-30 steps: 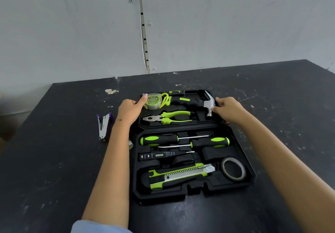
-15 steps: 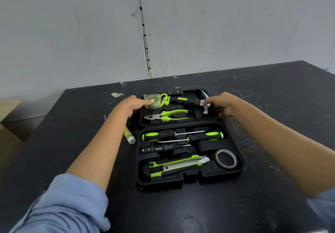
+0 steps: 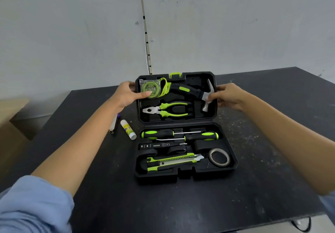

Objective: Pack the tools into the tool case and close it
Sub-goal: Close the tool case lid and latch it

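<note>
A black tool case [image 3: 233, 162] lies on the dark table with its lid [image 3: 199, 77] raised to a steep tilt. The lid carries a green tape measure [image 3: 150, 87], a hammer [image 3: 192, 91] and pliers [image 3: 166, 110]. The base holds two screwdrivers [image 3: 179, 135], a black tester pen [image 3: 157, 145], a utility knife [image 3: 172, 161] and a roll of tape [image 3: 219, 157]. My left hand [image 3: 126, 94] grips the lid's left edge, thumb on the tape measure. My right hand [image 3: 229, 95] grips the lid's right edge, fingers by the hammer head.
A glue stick [image 3: 128, 129] and a small stapler [image 3: 113, 125] lie on the table just left of the case. A wooden box edge [image 3: 10, 124] stands off the table's left side. The grey wall is close behind the case.
Both hands have lifted the lid from flat on the table up to a steep tilt, tools staying in it. The view has pulled back and up.
</note>
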